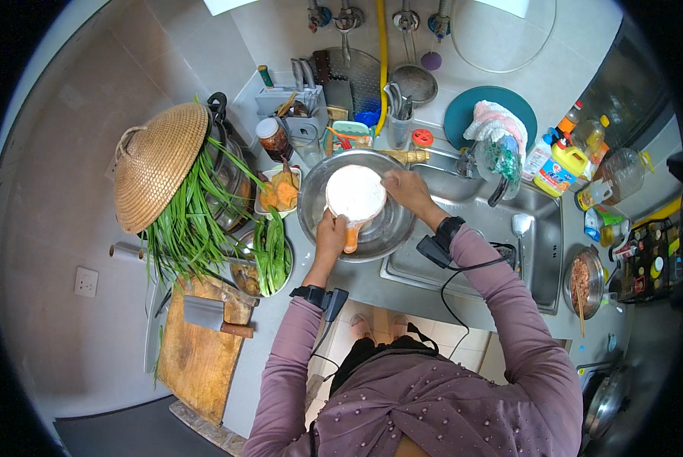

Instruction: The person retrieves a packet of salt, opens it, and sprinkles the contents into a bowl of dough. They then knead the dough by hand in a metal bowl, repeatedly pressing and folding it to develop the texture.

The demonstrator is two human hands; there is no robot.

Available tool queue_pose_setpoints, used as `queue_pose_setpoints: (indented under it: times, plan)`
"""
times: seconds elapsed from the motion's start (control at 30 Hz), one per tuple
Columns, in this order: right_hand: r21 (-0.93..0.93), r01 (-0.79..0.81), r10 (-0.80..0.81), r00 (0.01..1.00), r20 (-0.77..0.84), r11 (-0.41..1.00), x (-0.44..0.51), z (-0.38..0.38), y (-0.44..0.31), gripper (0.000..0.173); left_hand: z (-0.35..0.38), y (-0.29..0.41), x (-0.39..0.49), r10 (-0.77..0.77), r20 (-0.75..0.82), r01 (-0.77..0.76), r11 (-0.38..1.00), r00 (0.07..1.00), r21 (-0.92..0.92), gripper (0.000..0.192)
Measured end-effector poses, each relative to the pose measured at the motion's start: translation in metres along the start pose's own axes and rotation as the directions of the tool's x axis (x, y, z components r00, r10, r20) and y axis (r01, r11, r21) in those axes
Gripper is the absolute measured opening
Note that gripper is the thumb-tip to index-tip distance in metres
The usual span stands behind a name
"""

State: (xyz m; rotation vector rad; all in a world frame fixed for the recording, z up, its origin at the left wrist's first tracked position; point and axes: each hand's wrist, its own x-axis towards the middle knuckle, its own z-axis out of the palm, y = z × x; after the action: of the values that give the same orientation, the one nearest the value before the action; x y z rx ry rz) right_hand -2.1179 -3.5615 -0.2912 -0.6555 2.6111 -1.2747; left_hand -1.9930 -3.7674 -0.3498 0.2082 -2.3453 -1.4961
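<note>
My left hand [331, 233] grips the orange handle of a scoop [351, 239]. The scoop's round bowl is full of white powder [356, 192], which looks like flour. It is held over a wide stainless steel basin [313, 212], whose visible inside is bare metal. My right hand [407, 191] has its fingers curled, with the tips at the right rim of the scoop; whether they pinch it is hard to see. A black band with a cable is strapped around each wrist.
A steel sink [461, 217] lies right of the basin. Leafy greens [198, 211] and a steel bowl [289, 268] stand left. A cleaver [204, 312] rests on the wooden cutting board [195, 365]. Bottles [561, 168] and a bowl of pinkish-brown food [582, 280] are at right.
</note>
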Motion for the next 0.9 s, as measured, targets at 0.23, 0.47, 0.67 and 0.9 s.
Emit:
queue_pose_setpoints:
  times: [0.23, 0.47, 0.67, 0.9]
  plan:
    - [-0.206, 0.35, -0.373, 0.924, -0.087, 0.914, 0.002, 0.024, -0.035, 0.033, 0.002, 0.028, -0.007, -0.065, 0.046, 0.058, 0.988, 0.997, 0.145, 0.04]
    - [-0.196, 0.332, -0.335, 0.942, 0.015, 0.923, 0.009, 0.045, -0.021, 0.031, 0.004, 0.035, -0.014, -0.103, 0.036, 0.095, 0.98, 0.994, 0.175, 0.041]
    - [-0.177, 0.386, -0.387, 0.921, 0.028, 0.905, 0.007, 0.05, -0.019, 0.024, 0.002, 0.037, -0.022, -0.103, -0.008, 0.103, 0.98, 0.995, 0.172, 0.04]
    - [0.307, -0.106, 0.031, 0.97, 0.241, 0.946, 0.025, 0.045, -0.024, 0.021, -0.009, 0.031, -0.025, -0.134, -0.021, 0.135, 0.978, 0.991, 0.157, 0.037]
